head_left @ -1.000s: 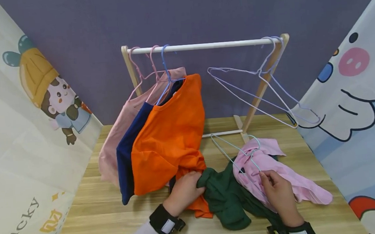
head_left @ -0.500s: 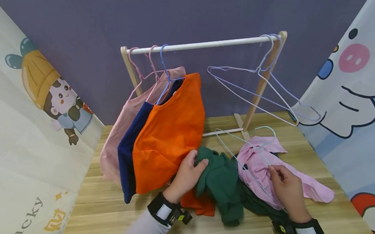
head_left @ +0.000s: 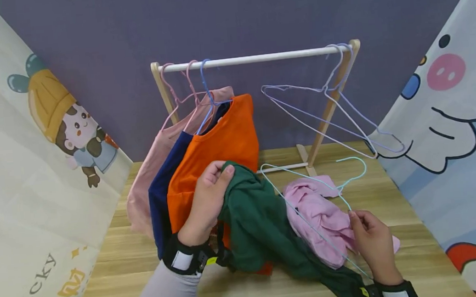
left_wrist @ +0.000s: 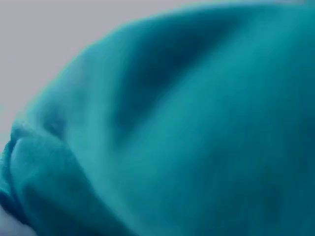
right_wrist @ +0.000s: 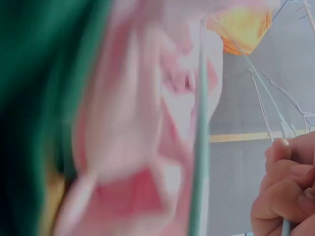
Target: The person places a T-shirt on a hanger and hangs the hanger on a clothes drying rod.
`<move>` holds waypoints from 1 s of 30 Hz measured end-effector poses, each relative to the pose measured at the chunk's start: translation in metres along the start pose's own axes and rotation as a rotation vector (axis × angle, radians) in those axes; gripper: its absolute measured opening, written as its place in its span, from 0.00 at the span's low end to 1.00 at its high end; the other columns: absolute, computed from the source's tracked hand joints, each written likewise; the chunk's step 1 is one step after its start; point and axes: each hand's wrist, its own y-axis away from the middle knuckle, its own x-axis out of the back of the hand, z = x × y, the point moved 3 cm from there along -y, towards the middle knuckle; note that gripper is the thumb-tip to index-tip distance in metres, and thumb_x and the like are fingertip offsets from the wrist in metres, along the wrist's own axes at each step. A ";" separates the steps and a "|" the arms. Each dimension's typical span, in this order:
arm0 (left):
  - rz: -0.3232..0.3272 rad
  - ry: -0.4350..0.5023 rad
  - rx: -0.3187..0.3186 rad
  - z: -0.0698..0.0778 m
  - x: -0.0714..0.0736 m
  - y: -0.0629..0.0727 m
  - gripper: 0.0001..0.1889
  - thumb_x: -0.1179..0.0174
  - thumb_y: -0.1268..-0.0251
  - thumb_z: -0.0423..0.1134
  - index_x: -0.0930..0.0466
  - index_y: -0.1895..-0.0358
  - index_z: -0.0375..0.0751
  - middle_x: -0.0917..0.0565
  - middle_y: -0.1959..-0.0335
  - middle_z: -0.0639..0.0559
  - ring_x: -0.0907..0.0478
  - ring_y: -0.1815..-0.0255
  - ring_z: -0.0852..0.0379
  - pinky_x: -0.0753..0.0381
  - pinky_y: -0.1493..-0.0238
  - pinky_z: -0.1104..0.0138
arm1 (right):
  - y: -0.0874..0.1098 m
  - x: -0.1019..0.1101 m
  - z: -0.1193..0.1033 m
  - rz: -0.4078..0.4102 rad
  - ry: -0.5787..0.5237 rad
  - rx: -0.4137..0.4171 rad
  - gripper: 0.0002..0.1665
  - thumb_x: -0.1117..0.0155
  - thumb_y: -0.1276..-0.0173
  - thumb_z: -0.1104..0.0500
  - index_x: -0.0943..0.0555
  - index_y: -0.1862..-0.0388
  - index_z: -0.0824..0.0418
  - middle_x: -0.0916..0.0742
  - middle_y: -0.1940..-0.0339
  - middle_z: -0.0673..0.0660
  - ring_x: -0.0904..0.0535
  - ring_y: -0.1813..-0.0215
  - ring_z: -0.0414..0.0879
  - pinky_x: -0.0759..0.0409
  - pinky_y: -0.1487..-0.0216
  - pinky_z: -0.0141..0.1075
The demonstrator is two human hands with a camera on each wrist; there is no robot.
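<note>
"On the white rail, what hangs at the person's left?"

"Two pink hangers carry a pale pink garment and a navy garment; in front, a blue hanger carries an orange top. Two lavender hangers hang by the wooden upright at the right end."

"And the left hand?"

"Its thumb and curled fingers pinch the upper edge of a dark green garment, just in front of the orange top. The cloth drops in folds from that grip, and its far end trails beside the right wrist. Blurred green cloth fills most of the left wrist view."

"What do the right hand's fingers do?"

"They curl round one sloping arm of a mint-green hanger, below its neck. The wire slants over a crumpled pink garment; whether the two touch cannot be told."

"Where is there room to move?"

"A long stretch of rail parts the blue hanger from the lavender pair. Below, tabletop shows between the base bar and the pink garment. Printed curtains border the wooden table on both sides, and a dark backdrop stands behind its rear edge."
</note>
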 end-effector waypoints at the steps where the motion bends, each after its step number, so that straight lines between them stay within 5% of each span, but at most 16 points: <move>1: -0.018 -0.022 0.005 0.000 0.000 0.001 0.13 0.44 0.20 0.41 0.22 0.43 0.36 0.18 0.62 0.47 0.20 0.62 0.52 0.19 0.56 0.68 | 0.000 0.000 0.000 -0.009 -0.005 -0.010 0.10 0.34 0.24 0.58 0.12 0.61 0.64 0.18 0.80 0.46 0.32 0.81 0.35 0.35 0.81 0.29; 3: -0.092 -0.100 0.027 -0.007 -0.003 0.001 0.15 0.45 0.18 0.42 0.22 0.39 0.37 0.16 0.56 0.44 0.20 0.56 0.53 0.20 0.49 0.67 | 0.001 -0.002 0.001 -0.028 -0.014 -0.028 0.11 0.35 0.23 0.57 0.12 0.60 0.64 0.18 0.79 0.45 0.31 0.82 0.36 0.34 0.81 0.30; 6: -0.304 -0.211 0.070 -0.031 -0.015 0.004 0.18 0.52 0.16 0.42 0.22 0.35 0.38 0.14 0.44 0.42 0.19 0.44 0.52 0.23 0.37 0.65 | 0.001 -0.004 0.002 -0.036 -0.025 -0.033 0.10 0.35 0.23 0.57 0.13 0.60 0.64 0.18 0.79 0.43 0.30 0.81 0.37 0.33 0.81 0.30; 9: -0.529 -0.341 0.057 -0.062 -0.028 0.009 0.19 0.55 0.17 0.35 0.23 0.33 0.37 0.15 0.38 0.43 0.20 0.35 0.51 0.25 0.29 0.61 | 0.002 -0.007 0.003 -0.037 -0.038 -0.020 0.09 0.34 0.24 0.59 0.12 0.61 0.64 0.18 0.79 0.43 0.29 0.81 0.36 0.33 0.80 0.29; 11: -0.617 -0.477 0.039 -0.080 -0.033 0.013 0.19 0.52 0.19 0.32 0.23 0.32 0.38 0.15 0.39 0.45 0.20 0.34 0.51 0.25 0.28 0.60 | 0.003 -0.009 0.003 -0.039 -0.040 -0.010 0.08 0.33 0.25 0.59 0.13 0.61 0.64 0.18 0.79 0.44 0.29 0.80 0.36 0.32 0.79 0.28; 17: -0.651 -0.960 -0.048 -0.112 -0.036 0.026 0.27 0.32 0.30 0.50 0.25 0.32 0.46 0.18 0.40 0.52 0.24 0.36 0.57 0.23 0.31 0.63 | 0.005 -0.012 0.001 -0.071 -0.021 -0.022 0.11 0.34 0.24 0.56 0.12 0.59 0.64 0.17 0.77 0.49 0.30 0.79 0.38 0.33 0.80 0.30; 20: -0.647 -0.976 -0.095 -0.116 -0.037 0.033 0.22 0.29 0.34 0.55 0.20 0.44 0.49 0.18 0.52 0.55 0.23 0.49 0.60 0.20 0.45 0.69 | 0.005 -0.014 0.001 -0.073 -0.021 -0.027 0.11 0.34 0.23 0.56 0.12 0.59 0.63 0.17 0.77 0.48 0.30 0.80 0.38 0.34 0.81 0.30; 23: -0.735 -0.922 -0.097 -0.117 -0.039 0.042 0.18 0.29 0.37 0.60 0.19 0.54 0.54 0.20 0.62 0.61 0.24 0.60 0.66 0.22 0.56 0.74 | 0.004 -0.016 0.002 -0.065 -0.036 -0.019 0.09 0.34 0.24 0.58 0.12 0.60 0.64 0.18 0.78 0.46 0.30 0.81 0.37 0.33 0.81 0.30; 27: -0.914 -0.986 -0.099 -0.117 -0.039 0.058 0.27 0.28 0.44 0.68 0.17 0.47 0.58 0.17 0.53 0.66 0.22 0.51 0.69 0.23 0.45 0.72 | 0.004 -0.017 0.002 -0.063 -0.048 -0.021 0.09 0.34 0.24 0.59 0.12 0.60 0.64 0.18 0.79 0.45 0.30 0.81 0.37 0.34 0.82 0.30; 30: -0.951 -1.093 -0.143 -0.117 -0.031 0.068 0.31 0.26 0.46 0.66 0.18 0.40 0.58 0.16 0.44 0.66 0.23 0.44 0.68 0.25 0.38 0.69 | 0.004 -0.017 0.002 -0.073 -0.054 -0.026 0.10 0.34 0.24 0.58 0.12 0.60 0.65 0.17 0.78 0.47 0.29 0.80 0.37 0.33 0.82 0.30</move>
